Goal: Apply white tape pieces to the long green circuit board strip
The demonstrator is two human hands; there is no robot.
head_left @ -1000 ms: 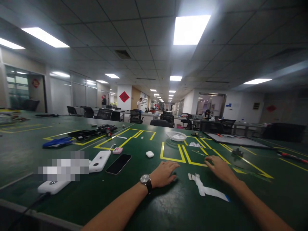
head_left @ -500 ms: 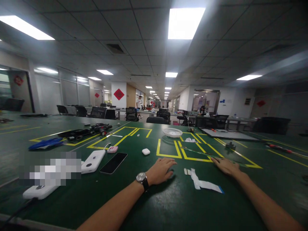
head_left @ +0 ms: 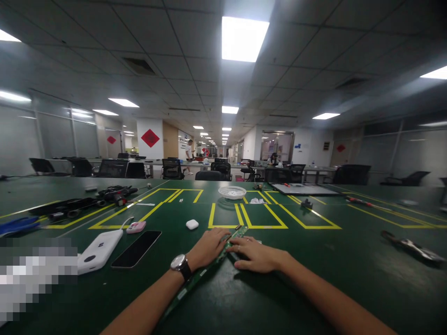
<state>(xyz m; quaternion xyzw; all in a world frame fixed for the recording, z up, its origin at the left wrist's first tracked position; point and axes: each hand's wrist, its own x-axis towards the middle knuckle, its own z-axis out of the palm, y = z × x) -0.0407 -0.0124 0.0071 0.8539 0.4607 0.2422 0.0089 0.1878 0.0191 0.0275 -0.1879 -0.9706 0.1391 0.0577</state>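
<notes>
A long, narrow green circuit board lies slantwise between my hands, its near end running down beside my left forearm. My left hand, below a wrist with a watch, has its fingers closed on the board's left edge near the far end. From the right, my right hand grips the same end, fingertips on top of the strip and the thumb apart below. A small gold-and-dark connector shows at the tip. The white ribbon cable is mostly hidden behind my right hand.
To the left lie a black phone, a white power bank, a pink case and a white earbud case. Farther back stands a white basket. Pliers rest at right. Yellow tape marks the green table.
My right hand has come left with the circuit board, which now lies slanted between both hands. My left hand has closed on it. The view has turned to the right.
</notes>
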